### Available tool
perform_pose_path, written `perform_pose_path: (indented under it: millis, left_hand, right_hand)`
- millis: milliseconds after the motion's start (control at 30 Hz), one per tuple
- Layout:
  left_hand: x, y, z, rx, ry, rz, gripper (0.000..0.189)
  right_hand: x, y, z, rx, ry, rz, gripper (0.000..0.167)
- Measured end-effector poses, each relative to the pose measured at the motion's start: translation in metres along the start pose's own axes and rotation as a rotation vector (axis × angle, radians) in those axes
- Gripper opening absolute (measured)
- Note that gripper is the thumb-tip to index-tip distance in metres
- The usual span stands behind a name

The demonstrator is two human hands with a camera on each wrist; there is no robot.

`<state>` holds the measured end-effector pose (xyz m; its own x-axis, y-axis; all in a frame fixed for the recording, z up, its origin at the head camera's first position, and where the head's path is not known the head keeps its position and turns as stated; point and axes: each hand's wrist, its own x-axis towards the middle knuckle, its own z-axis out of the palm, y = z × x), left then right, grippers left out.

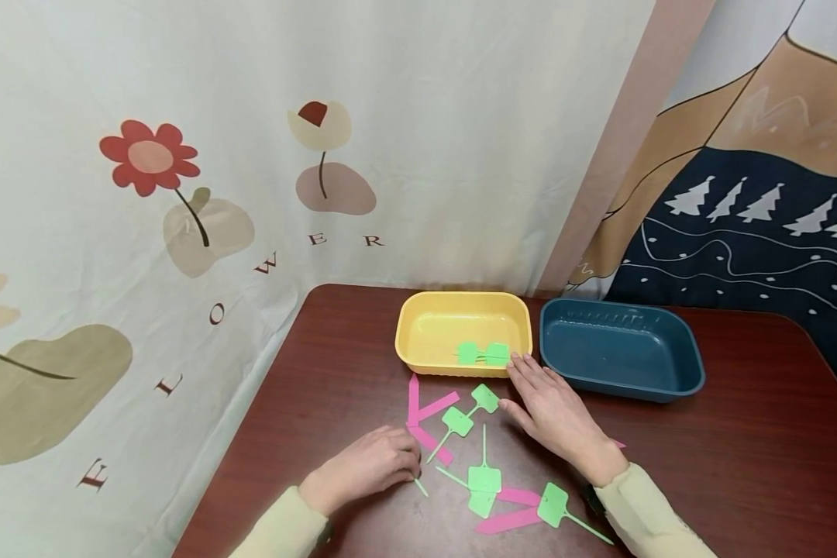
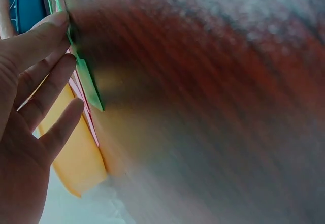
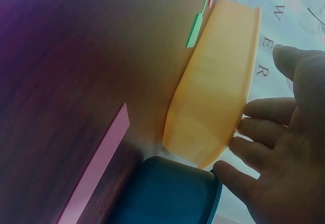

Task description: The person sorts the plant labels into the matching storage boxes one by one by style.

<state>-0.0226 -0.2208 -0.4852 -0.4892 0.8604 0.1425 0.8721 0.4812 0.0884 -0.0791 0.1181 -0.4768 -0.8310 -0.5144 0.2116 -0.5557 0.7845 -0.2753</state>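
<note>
My left hand (image 1: 373,465) is low over the table at the front, thumb and fingertips pinching a green T-shaped plant label (image 2: 90,88). Its thin stem pokes out past the fingers in the head view. My right hand (image 1: 554,407) reaches to the near right corner of the yellow basin (image 1: 411,364), fingers extended at its rim and holding nothing. Inside that basin lie green plant labels (image 1: 497,354). Between the hands are more green labels (image 1: 484,478), some overlapping, and flat pink pointed strips (image 1: 508,521).
A dark blue basin (image 1: 579,380) stands just right of the yellow one. One pink strip (image 3: 96,170) lies below the right forearm, mostly hidden in the head view. Printed curtains (image 1: 460,155) hang behind the brown table (image 1: 753,434).
</note>
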Motion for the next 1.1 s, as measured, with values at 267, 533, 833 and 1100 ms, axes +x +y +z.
perform_pose_path:
  millis: [267, 533, 833, 1100]
  left_hand:
    - [0.004, 0.000, -0.004, -0.018, 0.051, -0.045, 0.008]
    - [0.013, -0.007, -0.013, 0.023, 0.187, -0.025, 0.013]
    - [0.036, -0.014, -0.032, 0.035, 0.295, -0.038, 0.022]
    - [0.060, -0.019, -0.042, 0.091, 0.373, -0.020, 0.023]
  right_hand:
    - [0.000, 0.000, 0.000, 0.001, 0.014, -0.007, 0.068]
    - [-0.001, 0.000, 0.001, 0.006, 0.021, -0.013, 0.067]
    - [0.000, 0.001, 0.001, 0.000, 0.014, -0.008, 0.068]
    - [0.000, 0.000, 0.001, -0.009, 0.009, 0.001, 0.068]
